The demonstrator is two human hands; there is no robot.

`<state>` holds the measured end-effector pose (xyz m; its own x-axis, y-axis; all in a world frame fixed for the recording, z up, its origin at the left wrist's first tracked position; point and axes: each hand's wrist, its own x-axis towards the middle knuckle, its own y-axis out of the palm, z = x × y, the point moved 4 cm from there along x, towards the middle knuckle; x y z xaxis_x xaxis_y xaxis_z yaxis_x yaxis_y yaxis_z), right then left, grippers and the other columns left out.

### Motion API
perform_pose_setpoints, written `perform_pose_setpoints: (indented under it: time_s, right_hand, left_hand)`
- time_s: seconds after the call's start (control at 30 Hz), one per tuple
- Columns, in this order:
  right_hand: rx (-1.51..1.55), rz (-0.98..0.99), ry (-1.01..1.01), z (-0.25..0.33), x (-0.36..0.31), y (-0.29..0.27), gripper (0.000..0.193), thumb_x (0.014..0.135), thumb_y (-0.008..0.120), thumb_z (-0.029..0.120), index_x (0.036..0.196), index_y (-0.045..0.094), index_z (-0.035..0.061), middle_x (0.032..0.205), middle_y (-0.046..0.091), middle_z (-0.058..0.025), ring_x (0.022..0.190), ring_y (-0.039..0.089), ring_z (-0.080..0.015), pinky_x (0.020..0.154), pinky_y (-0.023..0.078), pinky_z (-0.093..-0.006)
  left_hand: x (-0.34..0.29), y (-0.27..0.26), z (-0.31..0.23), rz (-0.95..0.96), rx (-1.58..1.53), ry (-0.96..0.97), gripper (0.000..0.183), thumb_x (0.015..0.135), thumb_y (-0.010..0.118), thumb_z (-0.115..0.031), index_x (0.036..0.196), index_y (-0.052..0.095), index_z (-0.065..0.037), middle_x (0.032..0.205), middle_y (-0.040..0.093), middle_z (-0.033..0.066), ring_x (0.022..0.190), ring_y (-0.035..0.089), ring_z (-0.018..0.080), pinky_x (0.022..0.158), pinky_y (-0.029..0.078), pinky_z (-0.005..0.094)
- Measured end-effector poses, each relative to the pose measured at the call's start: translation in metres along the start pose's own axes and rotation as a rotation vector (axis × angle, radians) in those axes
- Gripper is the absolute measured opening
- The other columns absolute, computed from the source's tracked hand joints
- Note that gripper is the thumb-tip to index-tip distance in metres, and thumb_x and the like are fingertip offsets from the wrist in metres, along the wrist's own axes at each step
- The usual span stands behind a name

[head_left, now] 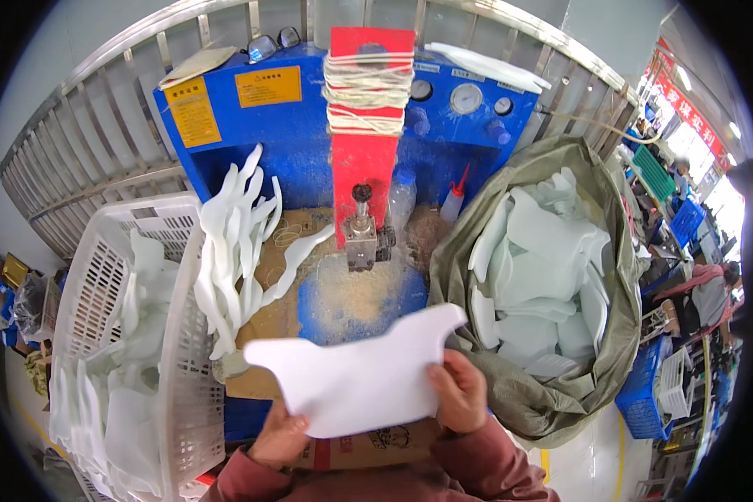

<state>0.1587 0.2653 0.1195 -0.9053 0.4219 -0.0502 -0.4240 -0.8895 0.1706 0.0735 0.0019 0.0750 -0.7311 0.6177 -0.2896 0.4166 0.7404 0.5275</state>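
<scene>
A white, flat shaped sheet, perhaps foam, has a curved upper edge and two horn-like corners. I hold it by its lower sides, in front of a blue machine. The fingers of my left hand are closed on its lower left edge, thumb on top. My right hand pinches its right edge. Just beyond the sheet is the machine's dusty blue bed, below a metal head with a black knob. Fingers behind the sheet are hidden.
Left stands a white plastic basket of similar pieces; more pieces lean beside the bed. A green sack at right holds several. Cord wraps the red column. A bottle with a red nozzle stands behind. People work far right.
</scene>
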Motion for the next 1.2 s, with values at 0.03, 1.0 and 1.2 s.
perform_pose_setpoints:
  time_s: [0.03,1.0,1.2]
  right_hand:
    - [0.033,0.063,0.070,-0.011,0.007,0.014,0.020,0.106,0.059,0.006,0.124,0.064,-0.0021,0.103,0.069,-0.0009,0.092,0.063,-0.0077,0.079,0.051,-0.0240]
    - [0.271,0.213,0.225,-0.049,0.123,0.089,0.028,0.103,0.067,0.024,0.122,0.067,0.0038,0.084,0.061,0.0071,0.070,0.048,-0.0020,0.062,0.038,-0.0214]
    - [0.275,0.191,0.220,-0.052,0.121,0.084,0.033,0.102,0.069,0.022,0.130,0.067,0.0035,0.087,0.064,0.0077,0.071,0.048,-0.0013,0.063,0.038,-0.0215]
  left_hand:
    - [-0.006,-0.009,-0.004,-0.133,-0.069,0.050,0.068,0.097,0.073,-0.020,0.153,0.041,0.001,0.149,0.054,0.0177,0.135,0.056,0.0311,0.113,0.047,0.0463]
    - [0.044,-0.057,-0.096,-0.384,0.123,0.360,0.050,0.094,0.069,-0.002,0.143,0.056,-0.001,0.128,0.069,0.0092,0.114,0.066,0.0206,0.102,0.052,0.0364]
    - [0.044,-0.050,-0.100,-0.356,0.111,0.341,0.048,0.095,0.066,0.001,0.143,0.055,0.002,0.130,0.067,0.0105,0.117,0.065,0.0214,0.104,0.051,0.0369]
